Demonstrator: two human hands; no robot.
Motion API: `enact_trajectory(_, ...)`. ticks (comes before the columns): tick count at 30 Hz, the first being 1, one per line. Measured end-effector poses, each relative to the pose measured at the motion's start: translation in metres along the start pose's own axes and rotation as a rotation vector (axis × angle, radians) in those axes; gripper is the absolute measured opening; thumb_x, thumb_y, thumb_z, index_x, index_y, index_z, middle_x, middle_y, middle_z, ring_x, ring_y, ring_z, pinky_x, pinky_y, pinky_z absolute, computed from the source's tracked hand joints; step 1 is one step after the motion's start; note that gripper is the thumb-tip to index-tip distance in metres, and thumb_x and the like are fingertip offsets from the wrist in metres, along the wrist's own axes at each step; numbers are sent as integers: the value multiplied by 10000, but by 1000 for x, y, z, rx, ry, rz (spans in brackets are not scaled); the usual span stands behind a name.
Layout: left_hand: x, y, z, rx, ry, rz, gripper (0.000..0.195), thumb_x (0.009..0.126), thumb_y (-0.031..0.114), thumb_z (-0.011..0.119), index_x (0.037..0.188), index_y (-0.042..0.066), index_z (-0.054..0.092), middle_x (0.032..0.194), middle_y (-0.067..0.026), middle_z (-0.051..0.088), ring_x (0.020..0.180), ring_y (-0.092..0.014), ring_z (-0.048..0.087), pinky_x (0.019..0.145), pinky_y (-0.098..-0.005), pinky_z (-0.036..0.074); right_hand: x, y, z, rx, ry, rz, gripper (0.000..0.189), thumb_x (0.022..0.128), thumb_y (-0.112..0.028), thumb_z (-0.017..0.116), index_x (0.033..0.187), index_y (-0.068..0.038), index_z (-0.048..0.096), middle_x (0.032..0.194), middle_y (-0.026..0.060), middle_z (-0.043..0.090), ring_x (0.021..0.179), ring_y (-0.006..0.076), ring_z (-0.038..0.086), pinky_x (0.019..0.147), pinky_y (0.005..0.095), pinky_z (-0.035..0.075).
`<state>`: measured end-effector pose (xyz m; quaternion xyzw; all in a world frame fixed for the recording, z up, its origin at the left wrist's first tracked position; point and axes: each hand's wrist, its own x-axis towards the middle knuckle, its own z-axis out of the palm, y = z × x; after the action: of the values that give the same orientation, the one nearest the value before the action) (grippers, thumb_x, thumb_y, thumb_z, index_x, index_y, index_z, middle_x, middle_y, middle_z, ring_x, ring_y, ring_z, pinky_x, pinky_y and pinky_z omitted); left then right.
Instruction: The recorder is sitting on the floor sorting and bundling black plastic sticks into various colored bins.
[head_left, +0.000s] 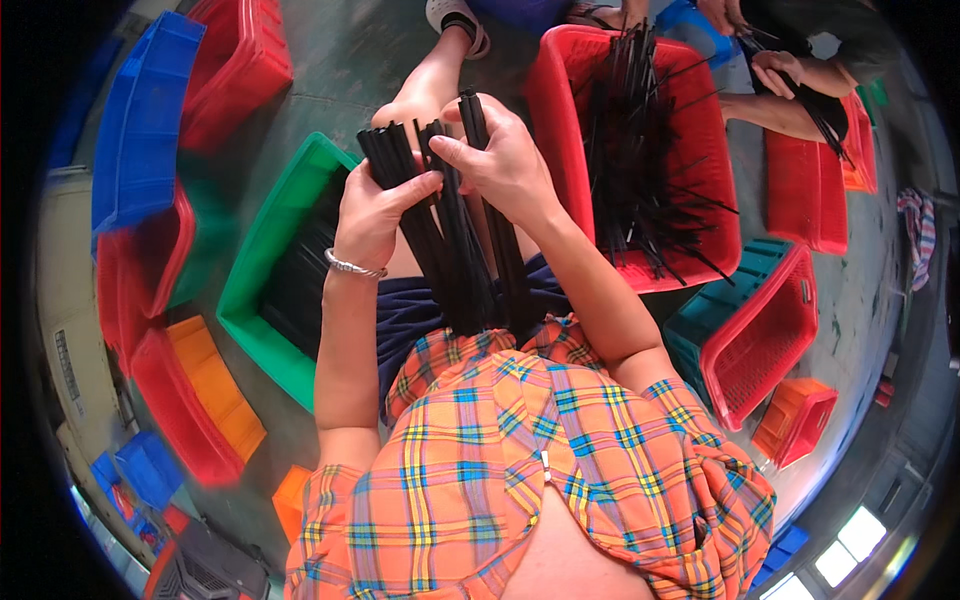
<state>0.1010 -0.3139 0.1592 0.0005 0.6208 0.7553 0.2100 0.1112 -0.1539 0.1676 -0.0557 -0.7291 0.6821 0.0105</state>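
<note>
A thick bundle of thin black rods (420, 225) is gripped in my left hand (382, 199), its ends fanned slightly apart at the top. My right hand (502, 157) holds a smaller bundle of black rods (499, 232). The right thumb reaches toward the ends of the middle rods, beside the left bundle; whether it touches them I cannot tell. Both bundles slant down over my lap, where their lower ends meet my plaid shirt. To the right stands a red plastic crate (559, 150) with many loose black rods (630, 150). On the left, a green crate (255, 247) holds more black rods (304, 277).
A co-worker's hand (776, 71) holds similar rods at the upper right. Blue crates (142, 127) and red crates (240, 75) are stacked on the left. A teal crate (739, 285) nested with a red one (769, 345) lies tipped at the right, above an orange crate (784, 412).
</note>
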Motion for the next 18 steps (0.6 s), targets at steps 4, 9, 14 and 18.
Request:
enact_trajectory(4, 3, -4, 1, -42, -21, -5, 200, 738, 26, 716, 908, 22, 610, 834, -38, 642, 744, -130, 620, 718, -259, 494, 1, -2, -2, 231, -134, 32, 128, 805, -75, 641, 853, 31, 586, 716, 19, 522, 516, 83, 531, 473, 203, 443)
enact_trajectory(9, 2, -2, 4, -86, -31, -21, 204, 731, 20, 726, 909, 4, 627, 826, -55, 664, 734, -118, 631, 711, -247, 503, 1, 2, -1, 222, -187, 119, 121, 788, -69, 653, 777, 39, 598, 782, 35, 525, 559, 89, 541, 505, 210, 449)
enact_trajectory(14, 3, -7, 3, -165, -48, 24, 182, 790, 15, 648, 958, -11, 583, 845, -61, 636, 733, -134, 615, 708, -255, 500, 6, 18, -6, 222, -135, -11, 102, 846, -96, 573, 880, -6, 540, 735, 35, 547, 589, 109, 549, 538, 240, 483)
enact_trajectory(18, 4, -8, 1, -165, -27, 16, 189, 805, 4, 604, 986, -28, 557, 850, -69, 630, 728, -143, 623, 707, -267, 510, 4, 16, -15, 390, -116, 54, 122, 913, -119, 470, 846, -17, 456, 605, 20, 489, 464, 102, 481, 455, 240, 422)
